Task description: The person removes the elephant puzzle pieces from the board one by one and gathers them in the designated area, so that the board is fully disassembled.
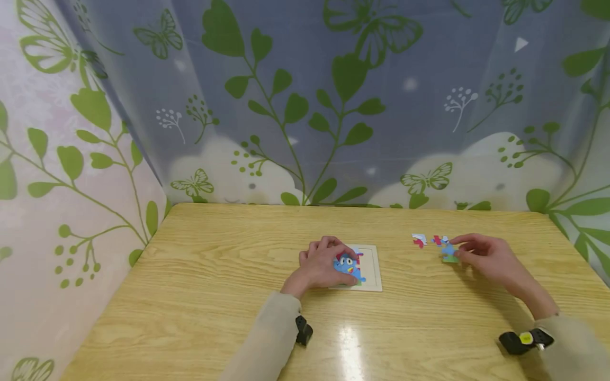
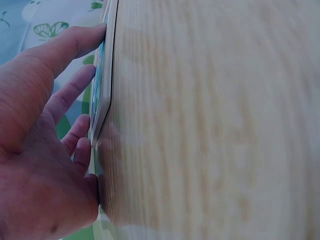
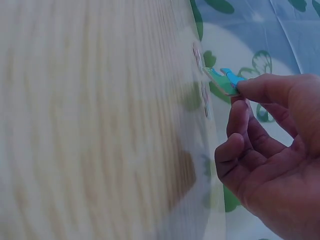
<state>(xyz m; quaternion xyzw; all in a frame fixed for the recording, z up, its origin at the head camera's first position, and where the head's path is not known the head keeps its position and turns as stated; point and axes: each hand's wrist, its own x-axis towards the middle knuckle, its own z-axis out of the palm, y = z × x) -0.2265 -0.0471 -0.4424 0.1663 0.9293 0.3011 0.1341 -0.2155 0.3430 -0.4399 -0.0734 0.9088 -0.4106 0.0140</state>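
A blue-grey curtain printed with green leaves and butterflies (image 1: 286, 58) backs a light wood-grain table (image 1: 214, 259). The left hand (image 1: 318, 265), fingers loosely spread, rests on a pale, partly filled puzzle tray (image 1: 371, 265). Well to its right, the right hand (image 1: 493, 262) pinches a tilted blue-and-green jigsaw piece (image 1: 449, 251) between thumb and fingers, near loose red-and-white jigsaw pieces (image 1: 419, 239).

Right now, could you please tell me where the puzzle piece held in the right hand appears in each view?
Head: the piece is below and right of centre, pinched by the right hand.
Left wrist: the piece is not in it.
Right wrist: the piece is above and right of centre, at the hand's upper left.
Shared landmark: the table, which shows in all three views.
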